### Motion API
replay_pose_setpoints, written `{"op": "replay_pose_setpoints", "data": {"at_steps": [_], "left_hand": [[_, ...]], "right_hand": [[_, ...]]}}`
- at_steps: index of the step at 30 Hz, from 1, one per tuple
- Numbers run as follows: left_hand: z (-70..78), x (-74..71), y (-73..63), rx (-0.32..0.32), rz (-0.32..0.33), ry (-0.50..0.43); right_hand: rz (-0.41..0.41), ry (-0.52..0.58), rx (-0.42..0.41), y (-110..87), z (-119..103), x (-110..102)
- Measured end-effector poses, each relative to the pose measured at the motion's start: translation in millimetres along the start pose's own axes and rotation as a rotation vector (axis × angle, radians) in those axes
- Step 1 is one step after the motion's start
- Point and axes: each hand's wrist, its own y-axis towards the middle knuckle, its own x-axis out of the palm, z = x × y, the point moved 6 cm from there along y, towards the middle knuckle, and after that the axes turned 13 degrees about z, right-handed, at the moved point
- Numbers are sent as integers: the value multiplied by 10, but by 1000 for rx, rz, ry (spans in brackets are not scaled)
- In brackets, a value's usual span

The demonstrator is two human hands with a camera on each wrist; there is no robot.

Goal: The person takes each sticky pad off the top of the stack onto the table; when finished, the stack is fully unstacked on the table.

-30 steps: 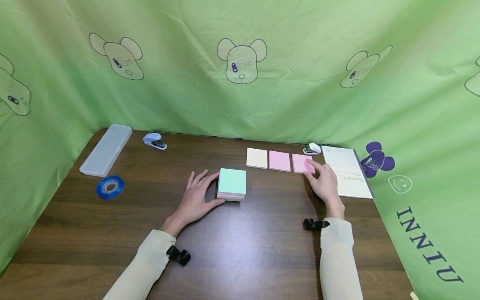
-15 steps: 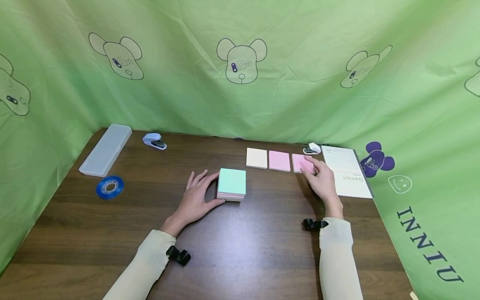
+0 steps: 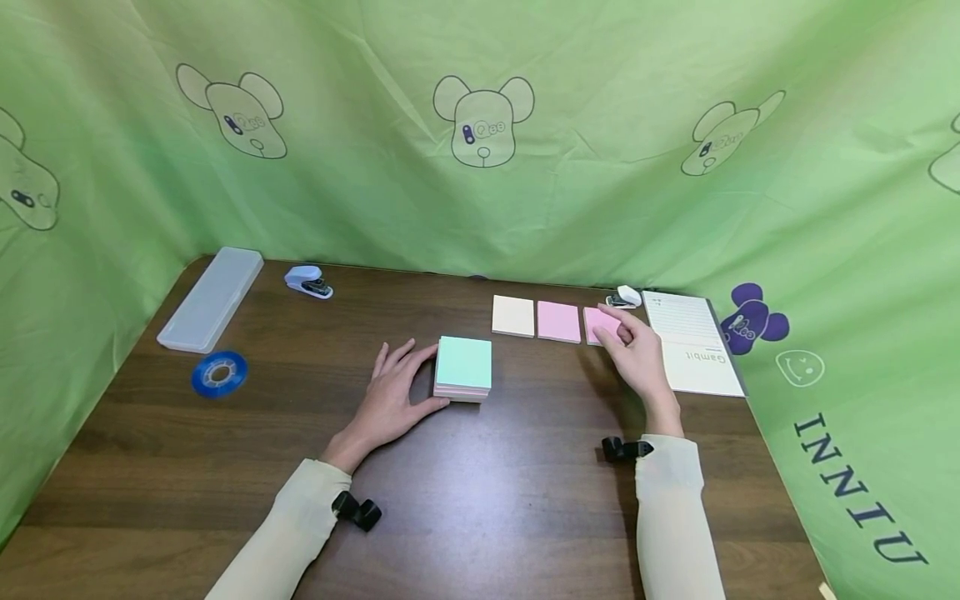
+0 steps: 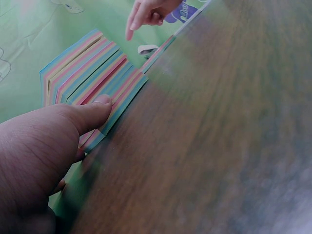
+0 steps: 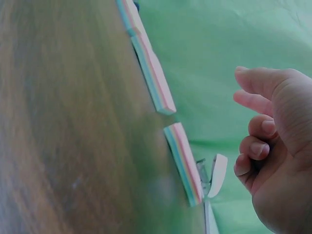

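Note:
A stack of sticky note pads [image 3: 464,362], mint green on top, stands mid-table with striped sides visible in the left wrist view. My left hand [image 3: 386,408] holds it from the left, thumb [image 4: 97,112] against its side and index finger at the far corner. To the right lie a cream pad [image 3: 513,317], a pink pad [image 3: 558,322] and a second pink pad [image 3: 595,321] in a row. Over that second pink pad hovers my right hand [image 3: 639,358], partly covering it. Nothing is between its extended thumb and index finger; the remaining fingers are loosely curled.
A white stapler [image 3: 625,297] and a lined notebook [image 3: 693,346] sit at the back right. On the left are a translucent case [image 3: 212,300], a blue stapler [image 3: 308,282] and a blue tape roll [image 3: 220,375]. A green curtain [image 3: 480,217] hangs behind the table.
My right hand has lifted off the right-hand pink pad and drifted slightly left. My left hand and the stack stay where they were.

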Motion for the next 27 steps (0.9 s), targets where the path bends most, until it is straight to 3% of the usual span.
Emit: {"op": "replay_pose_setpoints", "data": {"at_steps": [8, 16, 27], "left_hand": [[-4, -7, -4, -5, -1, 3], [-10, 5, -2, -4, -1, -1], [-20, 10, 9, -1, 0, 5]], "right_hand": [[-20, 78, -8, -24, -244, 74], [-29, 171, -41, -112, -716, 107], [-117, 247, -28, -154, -562, 431]]}}
